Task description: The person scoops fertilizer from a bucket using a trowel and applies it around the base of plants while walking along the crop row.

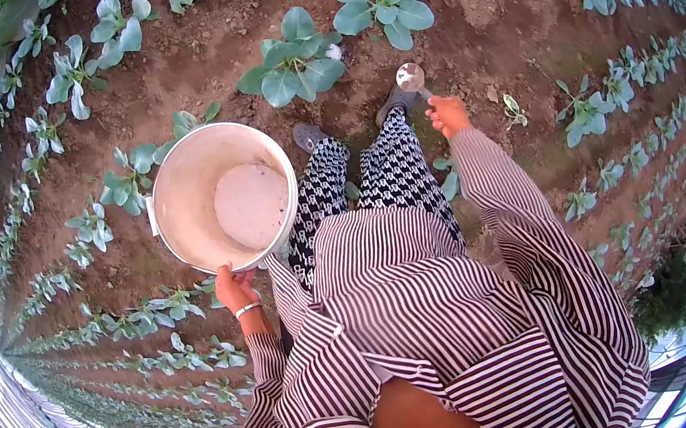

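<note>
A large white bucket (170, 211) tilts toward the camera at my left side, its inside bare but for dark specks and a whitish bottom. The fingers of my left hand (235, 288) are closed on its near rim. On the right, my right hand (449, 115) grips the handle of a small scoop (410, 77), whose round bowl holds a little white material. The scoop is above my right shoe, over the soil. Just beyond my feet grow two leafy green plants, one (294, 59) with a white spot beside it and the other (383, 6) farther right.
Rows of similar plants run along the brown soil on the left (91, 224) and right (587, 110). My shoes (309, 136) stand on soil between plants. A curved greenhouse frame with clear sheeting edges the lower left. A small wilted plant (513, 110) lies right of my right hand.
</note>
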A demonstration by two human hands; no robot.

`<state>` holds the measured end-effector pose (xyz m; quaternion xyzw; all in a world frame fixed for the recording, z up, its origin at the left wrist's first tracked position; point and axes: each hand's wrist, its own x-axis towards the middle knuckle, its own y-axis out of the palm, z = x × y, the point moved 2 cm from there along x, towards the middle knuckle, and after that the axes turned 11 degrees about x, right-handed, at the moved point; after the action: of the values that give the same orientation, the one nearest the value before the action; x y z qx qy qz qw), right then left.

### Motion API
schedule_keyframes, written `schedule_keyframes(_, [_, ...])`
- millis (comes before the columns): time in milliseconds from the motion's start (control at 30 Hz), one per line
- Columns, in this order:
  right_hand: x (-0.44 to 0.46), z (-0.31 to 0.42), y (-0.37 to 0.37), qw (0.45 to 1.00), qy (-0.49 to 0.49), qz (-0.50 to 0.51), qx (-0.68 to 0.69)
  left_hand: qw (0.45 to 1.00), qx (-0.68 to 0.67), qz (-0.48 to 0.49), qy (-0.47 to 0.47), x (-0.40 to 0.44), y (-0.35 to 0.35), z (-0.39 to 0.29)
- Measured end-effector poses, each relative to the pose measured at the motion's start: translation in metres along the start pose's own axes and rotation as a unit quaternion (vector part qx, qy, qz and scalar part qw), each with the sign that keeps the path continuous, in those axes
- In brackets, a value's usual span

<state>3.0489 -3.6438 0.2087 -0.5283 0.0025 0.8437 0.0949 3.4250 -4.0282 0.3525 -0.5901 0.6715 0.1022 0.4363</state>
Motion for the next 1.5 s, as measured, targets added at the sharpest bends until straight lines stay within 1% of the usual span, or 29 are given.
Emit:
schedule_keyframes(67, [-0.013, 0.005, -0.015, 0.998, -0.009, 0.031, 0.057, 1.0, -0.006, -0.001, -0.005, 0.008, 0.0, -0.001])
schedule_keyframes(300, [-0.06, 0.007, -0.04, 0.994, -0.039, 0.025, 0.099, 0.999, -0.013, 0.035, -0.012, 0.034, -0.002, -0.011])
schedule_keyframes(400, [-0.071, -0.003, -0.05, 0.992, -0.027, 0.025, 0.12, 0.998, 0.023, 0.057, 0.025, 0.046, -0.008, -0.015])
schedule_keyframes(433, [-0.069, -0.009, -0.056, 0.991, -0.017, 0.014, 0.135, 0.997, 0.021, 0.07, 0.024, 0.048, -0.006, -0.017])
schedule_keyframes(533, [-0.07, -0.024, -0.068, 0.986, 0.01, 0.015, 0.163, 0.997, 0.039, 0.062, 0.037, 0.049, 0.004, -0.018])
schedule_keyframes(567, [-0.063, -0.03, -0.074, 0.983, 0.033, 0.009, 0.178, 0.996, 0.055, 0.063, 0.037, 0.052, 0.005, -0.014])
schedule_keyframes(667, [-0.05, -0.041, -0.089, 0.975, 0.067, -0.004, 0.21, 0.994, 0.062, 0.055, 0.068, 0.05, 0.011, -0.008])
schedule_keyframes(767, [-0.052, -0.046, -0.088, 0.972, 0.067, -0.023, 0.222, 0.994, 0.047, 0.061, 0.077, 0.043, 0.011, -0.011])
schedule_keyframes(833, [-0.051, -0.047, -0.085, 0.969, 0.072, -0.016, 0.234, 0.995, 0.035, 0.06, 0.074, 0.031, 0.013, -0.016])
schedule_keyframes(933, [-0.05, -0.046, -0.078, 0.966, 0.081, 0.002, 0.243, 0.994, 0.017, 0.08, 0.07, 0.036, 0.002, -0.004])
schedule_keyframes(967, [-0.049, -0.043, -0.072, 0.966, 0.082, 0.016, 0.243, 0.995, 0.024, 0.071, 0.06, 0.036, -0.003, 0.0])
schedule_keyframes(1000, [-0.051, -0.038, -0.063, 0.966, 0.081, 0.033, 0.243, 0.996, 0.028, 0.062, 0.051, 0.036, -0.007, 0.002])
schedule_keyframes(1033, [-0.054, -0.032, -0.055, 0.964, 0.081, 0.026, 0.253, 0.997, 0.029, 0.055, 0.045, 0.036, -0.006, 0.002])
schedule_keyframes(1133, [-0.06, -0.011, -0.035, 0.966, 0.027, 0.061, 0.251, 0.998, -0.029, 0.054, 0.017, 0.036, -0.011, 0.008])
schedule_keyframes(1267, [-0.047, 0.03, -0.017, 0.97, 0.029, 0.08, 0.227, 0.995, -0.094, 0.042, -0.009, 0.024, -0.019, 0.002])
schedule_keyframes(1300, [-0.047, 0.04, -0.011, 0.971, 0.029, 0.092, 0.219, 0.994, -0.097, 0.049, -0.004, 0.024, -0.022, 0.0])
schedule_keyframes(1400, [-0.057, 0.058, 0.003, 0.97, 0.004, 0.087, 0.225, 0.996, -0.083, 0.002, -0.013, 0.032, -0.028, 0.0])
schedule_keyframes(1500, [-0.067, 0.055, -0.004, 0.97, -0.007, 0.085, 0.227, 0.998, -0.052, -0.021, -0.028, 0.043, -0.024, -0.006])
